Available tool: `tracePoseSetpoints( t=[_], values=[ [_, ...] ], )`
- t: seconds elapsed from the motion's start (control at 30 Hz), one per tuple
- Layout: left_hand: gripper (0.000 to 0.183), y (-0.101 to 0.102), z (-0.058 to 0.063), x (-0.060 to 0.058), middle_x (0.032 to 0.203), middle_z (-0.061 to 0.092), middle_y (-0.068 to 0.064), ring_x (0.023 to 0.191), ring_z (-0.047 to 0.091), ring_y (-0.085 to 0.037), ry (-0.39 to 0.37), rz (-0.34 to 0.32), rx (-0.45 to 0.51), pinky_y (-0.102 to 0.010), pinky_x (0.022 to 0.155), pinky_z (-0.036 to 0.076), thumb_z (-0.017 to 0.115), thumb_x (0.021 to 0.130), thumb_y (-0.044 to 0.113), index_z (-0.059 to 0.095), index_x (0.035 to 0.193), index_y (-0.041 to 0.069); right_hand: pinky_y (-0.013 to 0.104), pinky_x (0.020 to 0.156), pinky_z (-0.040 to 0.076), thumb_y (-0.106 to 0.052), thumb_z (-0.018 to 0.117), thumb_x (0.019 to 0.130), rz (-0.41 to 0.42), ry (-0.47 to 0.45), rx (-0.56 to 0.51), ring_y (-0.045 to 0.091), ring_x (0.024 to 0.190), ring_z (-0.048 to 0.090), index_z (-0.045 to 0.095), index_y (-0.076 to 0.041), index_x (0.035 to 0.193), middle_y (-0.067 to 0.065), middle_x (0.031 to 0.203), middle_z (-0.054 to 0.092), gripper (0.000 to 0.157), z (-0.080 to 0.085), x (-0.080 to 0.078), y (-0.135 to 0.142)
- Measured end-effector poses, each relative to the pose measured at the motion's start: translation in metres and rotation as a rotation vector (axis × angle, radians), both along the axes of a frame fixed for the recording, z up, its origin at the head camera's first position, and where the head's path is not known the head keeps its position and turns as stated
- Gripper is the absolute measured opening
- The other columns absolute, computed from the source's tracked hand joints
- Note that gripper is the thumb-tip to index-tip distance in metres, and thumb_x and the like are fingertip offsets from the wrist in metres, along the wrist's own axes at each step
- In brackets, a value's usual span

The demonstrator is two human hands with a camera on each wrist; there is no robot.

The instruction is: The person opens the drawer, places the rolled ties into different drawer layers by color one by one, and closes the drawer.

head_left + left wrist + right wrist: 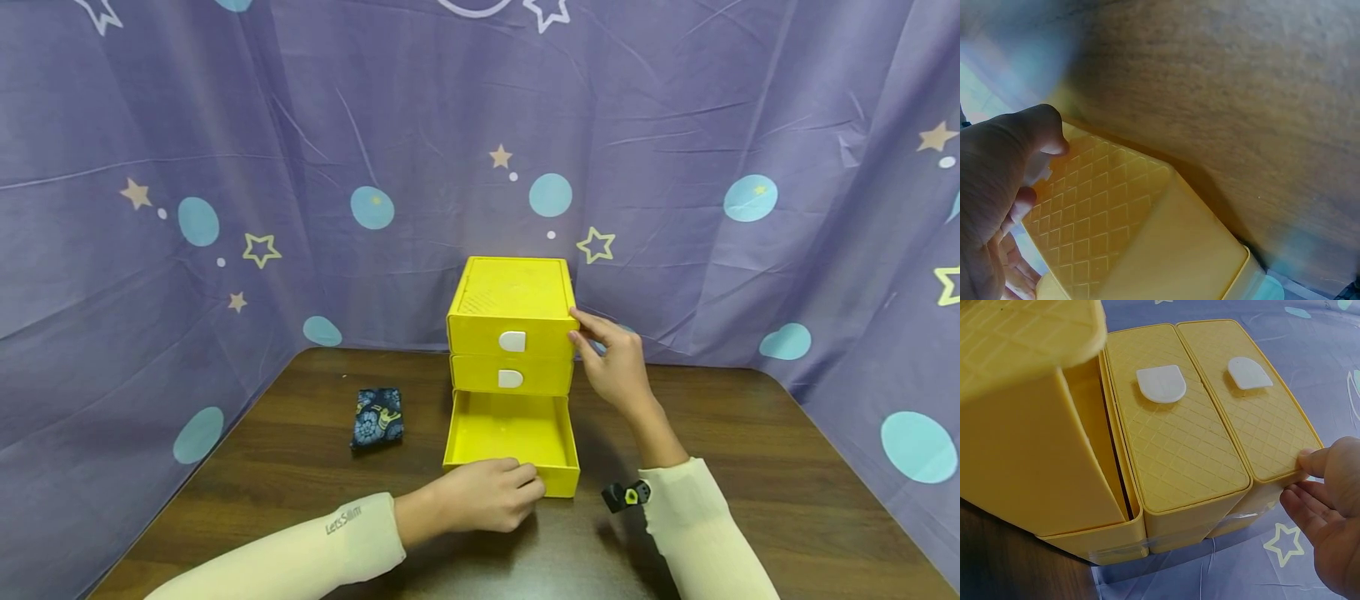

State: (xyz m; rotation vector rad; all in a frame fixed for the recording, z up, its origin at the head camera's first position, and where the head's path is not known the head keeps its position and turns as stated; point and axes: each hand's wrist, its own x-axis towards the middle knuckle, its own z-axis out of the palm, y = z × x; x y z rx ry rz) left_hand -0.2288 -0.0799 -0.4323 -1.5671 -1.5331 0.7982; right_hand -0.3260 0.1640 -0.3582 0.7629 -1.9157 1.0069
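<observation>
A yellow three-drawer cabinet [517, 287] stands on the table, its bottom drawer [510, 425] pulled out and showing a bare inside. My left hand [487, 496] is at the front of that drawer, thumb and fingers pinching its white tab handle [1038, 167], which the hand hides in the head view. At the cabinet's top right corner, my right hand [618, 362] grips the edge, thumb on the front face and fingers round the side. The top drawer [1254, 406] and middle drawer [1175, 444] are closed, each with a white tab.
Left of the cabinet lies a dark blue patterned cloth pouch or packet [377, 416]. A black strap device [626, 496] sits at the right sleeve's cuff. Behind the brown wooden table [750, 467] hangs a purple curtain [420, 125] with stars and dots.
</observation>
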Motion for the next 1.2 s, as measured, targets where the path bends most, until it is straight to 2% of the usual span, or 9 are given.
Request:
tracePoseSetpoints(
  t=[0.17, 0.5, 0.8, 1.2],
  values=[
    [0.064, -0.001, 0.0, 0.003, 0.095, 0.053, 0.003, 0.082, 0.051, -0.013, 0.002, 0.0, -0.004, -0.021, 0.063, 0.045, 0.018, 0.105, -0.004, 0.072, 0.087, 0.023, 0.043, 0.083, 0.06, 0.001, 0.074, 0.092, -0.001, 0.002, -0.002, 0.028, 0.092, 0.074, 0.071, 0.003, 0.125, 0.016, 0.118, 0.074, 0.034, 0.0, 0.0, 0.0],
    [0.039, -0.001, 0.002, 0.012, 0.095, 0.052, 0.005, 0.083, 0.049, -0.012, -0.016, 0.017, -0.015, -0.021, 0.065, 0.043, 0.039, 0.106, 0.008, 0.07, 0.087, 0.023, 0.042, 0.083, 0.06, 0.003, 0.075, 0.09, 0.011, 0.013, -0.017, 0.031, 0.092, 0.074, 0.071, 0.003, 0.125, 0.017, 0.117, 0.074, 0.035, -0.001, -0.001, 0.0],
    [0.034, -0.002, 0.001, 0.017, 0.095, 0.051, 0.005, 0.083, 0.049, -0.011, -0.025, 0.024, -0.025, -0.021, 0.065, 0.043, 0.042, 0.104, 0.01, 0.068, 0.086, 0.023, 0.04, 0.084, 0.059, 0.002, 0.075, 0.09, 0.009, 0.01, -0.016, 0.03, 0.092, 0.074, 0.072, 0.002, 0.125, 0.017, 0.118, 0.073, 0.035, -0.001, 0.0, 0.0],
    [0.037, -0.003, 0.0, 0.02, 0.094, 0.05, 0.004, 0.081, 0.048, -0.012, -0.022, 0.017, -0.018, -0.022, 0.064, 0.042, 0.039, 0.106, 0.009, 0.067, 0.086, 0.023, 0.044, 0.083, 0.06, 0.002, 0.075, 0.091, 0.021, 0.012, -0.016, 0.031, 0.092, 0.074, 0.071, 0.004, 0.125, 0.019, 0.118, 0.073, 0.034, 0.001, 0.0, -0.001]
  ],
)
